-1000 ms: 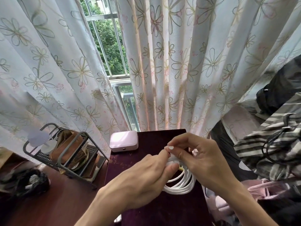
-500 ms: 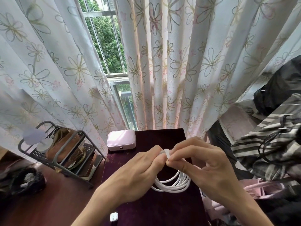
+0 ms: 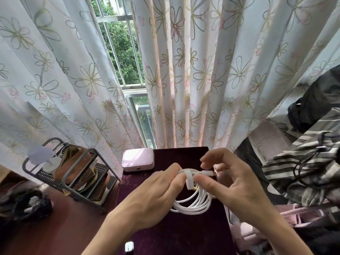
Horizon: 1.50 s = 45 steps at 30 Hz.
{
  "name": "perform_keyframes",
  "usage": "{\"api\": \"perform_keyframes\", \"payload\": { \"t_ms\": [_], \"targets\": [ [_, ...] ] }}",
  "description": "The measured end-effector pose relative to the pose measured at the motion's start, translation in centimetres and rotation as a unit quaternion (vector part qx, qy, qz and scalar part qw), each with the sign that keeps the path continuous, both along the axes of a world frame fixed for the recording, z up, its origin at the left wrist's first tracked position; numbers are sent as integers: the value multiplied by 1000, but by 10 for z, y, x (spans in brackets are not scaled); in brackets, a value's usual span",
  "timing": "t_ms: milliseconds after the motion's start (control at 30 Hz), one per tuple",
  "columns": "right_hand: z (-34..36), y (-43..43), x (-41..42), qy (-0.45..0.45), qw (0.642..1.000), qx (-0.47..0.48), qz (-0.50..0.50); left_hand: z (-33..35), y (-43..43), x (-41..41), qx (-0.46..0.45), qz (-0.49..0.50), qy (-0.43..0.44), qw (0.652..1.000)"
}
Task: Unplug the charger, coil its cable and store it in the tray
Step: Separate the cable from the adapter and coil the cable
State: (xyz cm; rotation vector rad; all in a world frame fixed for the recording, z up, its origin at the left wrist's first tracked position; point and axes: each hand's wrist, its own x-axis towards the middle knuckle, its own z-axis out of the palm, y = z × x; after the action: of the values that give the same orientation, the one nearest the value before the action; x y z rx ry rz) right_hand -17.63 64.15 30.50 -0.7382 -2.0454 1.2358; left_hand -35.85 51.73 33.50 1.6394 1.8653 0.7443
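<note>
A white charger cable (image 3: 193, 206) is wound into a coil of several loops, held just above the dark purple velvet-covered surface (image 3: 176, 232). My left hand (image 3: 152, 196) pinches the top of the coil. My right hand (image 3: 230, 188) grips the same bundle from the right, thumb against a white strap (image 3: 189, 178) wrapped around the loops. A white connector end (image 3: 207, 173) pokes out to the right between my fingers. A small white charger block (image 3: 129, 246) lies at the near edge under my left forearm.
A pink rounded box (image 3: 138, 159) sits at the far left of the purple surface. A grey wire rack tray (image 3: 73, 173) with brown items stands on the wooden desk to the left. Floral curtains hang behind; striped clothing (image 3: 303, 166) is piled right.
The strap now wraps around the coil's top and the connector end sticks out; my right fingers have spread apart. The view has tilted slightly, revealing the white block at the bottom.
</note>
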Motion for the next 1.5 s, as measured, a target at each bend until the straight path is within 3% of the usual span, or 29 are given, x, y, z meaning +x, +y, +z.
{"api": "perform_keyframes", "payload": {
  "t_ms": [133, 400, 800, 1167, 1500],
  "targets": [
    [-2, 1, -9, -57, 989, -73, 119, -3, -1, 2, -6, -11, 28, 1000],
    [-2, -1, -16, -55, 982, -96, 155, -2, -2, 4, 69, -35, 150, 986],
    [2, 5, -13, 9, 948, -251, 195, -2, -4, 3, 76, -57, 121, 988],
    [6, 1, -20, 26, 955, -259, 140, 1, -7, 1, 73, -79, 98, 989],
    [3, -6, -23, 62, 994, -66, 58, -11, -9, 3, 27, -50, 79, 995]
  ]
}}
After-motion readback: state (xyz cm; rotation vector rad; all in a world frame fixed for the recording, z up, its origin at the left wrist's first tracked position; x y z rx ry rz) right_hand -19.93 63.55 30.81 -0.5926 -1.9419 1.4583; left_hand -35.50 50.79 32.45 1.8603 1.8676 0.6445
